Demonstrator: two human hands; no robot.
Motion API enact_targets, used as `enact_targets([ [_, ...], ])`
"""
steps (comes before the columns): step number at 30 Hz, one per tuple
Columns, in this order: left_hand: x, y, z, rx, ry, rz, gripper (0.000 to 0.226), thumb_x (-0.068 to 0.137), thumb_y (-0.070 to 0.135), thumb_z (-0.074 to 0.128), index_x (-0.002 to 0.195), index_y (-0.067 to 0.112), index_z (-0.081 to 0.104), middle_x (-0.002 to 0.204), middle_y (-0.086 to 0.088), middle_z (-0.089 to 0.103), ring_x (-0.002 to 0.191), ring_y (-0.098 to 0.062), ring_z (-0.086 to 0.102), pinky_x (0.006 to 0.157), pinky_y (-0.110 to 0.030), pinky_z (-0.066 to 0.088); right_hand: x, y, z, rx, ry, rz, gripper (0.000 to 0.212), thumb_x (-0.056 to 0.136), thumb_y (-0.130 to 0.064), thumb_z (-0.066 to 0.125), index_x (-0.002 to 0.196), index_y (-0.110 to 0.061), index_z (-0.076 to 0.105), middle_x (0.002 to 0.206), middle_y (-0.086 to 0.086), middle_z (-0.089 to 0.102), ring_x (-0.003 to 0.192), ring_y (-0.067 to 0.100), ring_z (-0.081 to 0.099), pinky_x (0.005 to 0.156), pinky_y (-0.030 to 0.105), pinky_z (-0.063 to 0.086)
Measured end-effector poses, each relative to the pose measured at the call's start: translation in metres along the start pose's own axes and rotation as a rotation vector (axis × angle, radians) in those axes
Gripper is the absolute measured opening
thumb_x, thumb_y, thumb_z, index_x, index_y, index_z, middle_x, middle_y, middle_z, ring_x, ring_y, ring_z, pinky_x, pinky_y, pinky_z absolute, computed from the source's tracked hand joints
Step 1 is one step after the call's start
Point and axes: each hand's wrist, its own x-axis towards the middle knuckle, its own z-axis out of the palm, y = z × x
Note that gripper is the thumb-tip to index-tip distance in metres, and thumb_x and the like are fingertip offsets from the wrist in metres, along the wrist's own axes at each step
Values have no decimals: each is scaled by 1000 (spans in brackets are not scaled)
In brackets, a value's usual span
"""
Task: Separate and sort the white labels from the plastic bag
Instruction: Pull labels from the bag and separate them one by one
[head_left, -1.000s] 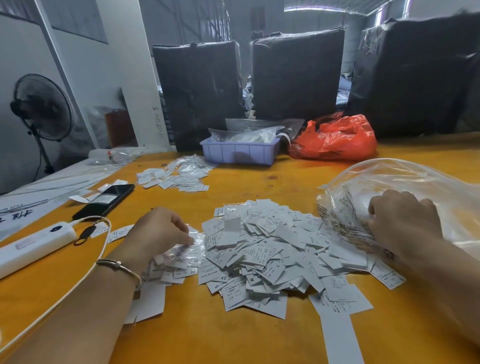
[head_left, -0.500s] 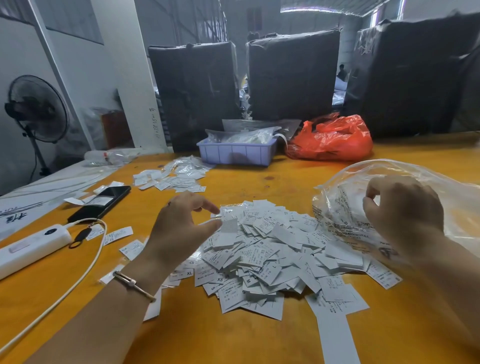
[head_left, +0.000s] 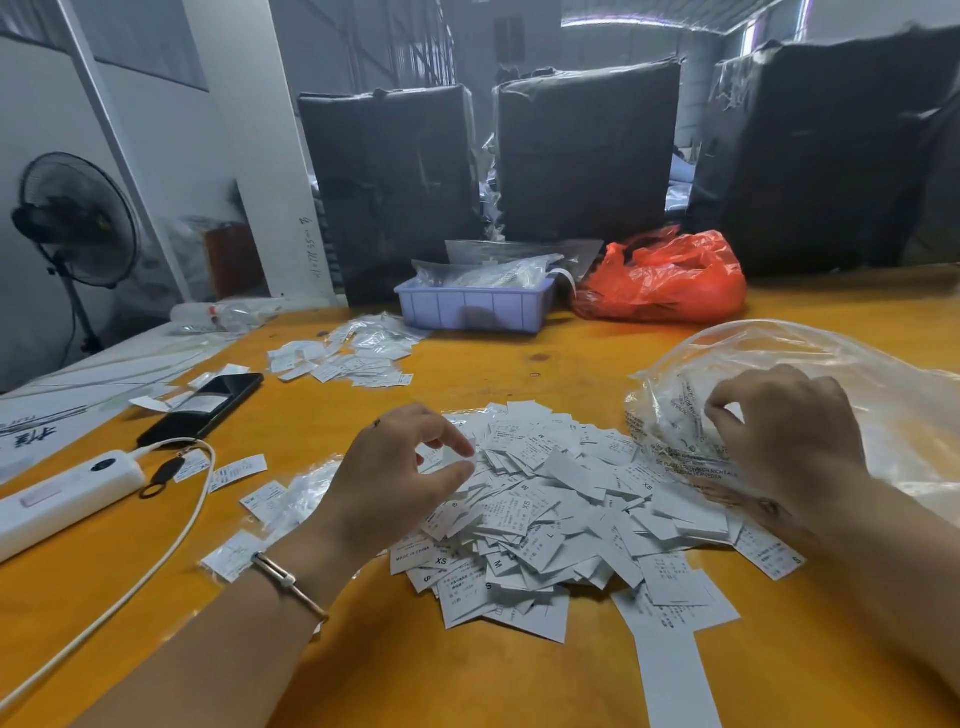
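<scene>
Small white paper labels (head_left: 545, 499) lie heaped on the orange tabletop (head_left: 467, 675), the left hand (head_left: 395, 478) hovering loosely open over them, the right hand (head_left: 789, 431) pinching the clear plastic bag (head_left: 831, 364), likely to draw out more.

Matt paper labels (head_left: 550, 499), crinkled glossy clear plastic bag (head_left: 841, 374), smooth table (head_left: 467, 675).
</scene>
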Motion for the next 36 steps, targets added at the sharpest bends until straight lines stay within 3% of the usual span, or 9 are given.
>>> enact_targets([
  [5,0,1,1,-8,-9,-2,11,83,23,78,88,30,72,98,18,65,96,0,57,76,-20,48,-1,-4,-7,283,194,14,6,85,-2,63,82,0,68,75,17,69,68,32,62,67,36,44],
  [8,-1,5,2,-32,-10,-5,11,83,24,77,90,30,72,99,19,65,96,2,57,76,-17,46,-4,-14,-23,646,279,50,7,87,-10,66,84,-3,68,78,11,71,70,26,67,64,36,53],
  [12,-1,11,2,-172,-41,-5,32,80,45,75,109,34,68,112,21,62,104,7,55,76,-12,49,-13,-42,-44,1373,-110,136,5,85,-11,64,83,-8,61,83,10,75,73,23,72,68,35,54],
  [15,-2,18,2,-319,-121,-25,63,75,62,74,130,40,54,125,24,58,112,11,54,80,-7,48,-22,-58,-46,1614,-477,164,15,74,-16,68,80,-8,57,87,17,74,69,23,70,64,30,53],
  [19,-5,29,3,-507,-297,-56,74,71,56,75,137,38,47,122,17,66,112,0,62,89,-20,55,-34,-72,-42,1548,-655,48,18,68,-12,77,76,-6,61,82,22,73,67,25,69,56,22,50],
  [23,-7,36,7,-656,-415,-92,38,75,20,82,110,11,69,94,-6,75,89,-23,72,80,-28,59,-42,-82,-37,1474,-558,-11,29,62,-17,81,82,-3,63,71,17,72,61,25,67,54,21,46],
  [25,-8,36,8,-690,-422,-89,23,76,12,79,95,2,72,81,-8,73,74,-22,69,71,-26,57,-44,-85,-35,1452,-500,-23,31,66,-20,79,88,-4,64,70,15,73,59,24,67,53,20,47],
  [31,-3,26,3,-701,-237,-173,19,82,22,72,86,4,72,71,-7,69,65,-15,61,61,-21,49,-34,-65,-19,1016,-241,-39,14,81,-7,73,88,-17,66,69,-2,73,61,13,68,62,29,58],
  [36,1,19,4,-735,-39,-286,15,87,20,68,85,5,67,76,-5,74,70,-14,69,61,-19,53,-36,-62,-8,645,-485,-236,32,73,-40,79,101,-36,65,103,-20,63,98,-4,55,86,25,47],
])
